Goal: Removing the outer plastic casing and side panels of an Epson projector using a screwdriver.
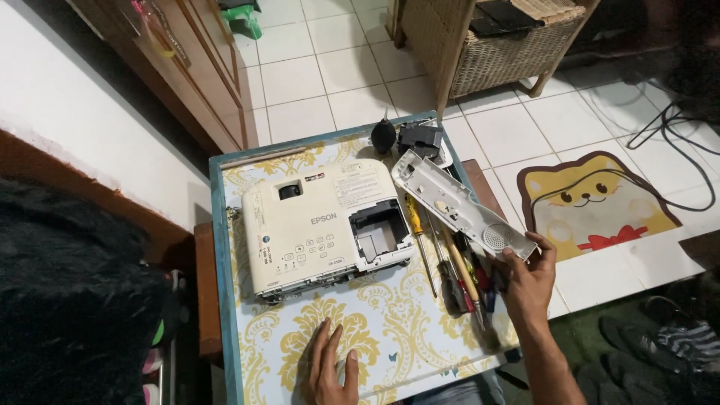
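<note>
The right hand point(525, 281) pinches a long white panel point(461, 204) at its 4 o'clock end. The left hand point(330, 367), fingers spread, lies flat on the tabletop point(405, 330), at 6 o'clock from the white projector point(322, 225).

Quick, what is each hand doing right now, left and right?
Left hand: open, flat on the patterned table, holding nothing.
Right hand: closed on one end of the long grey panel.

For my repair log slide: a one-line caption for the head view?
Right hand lifts a long white panel off an opened white projector; left hand rests flat on the table.
</note>
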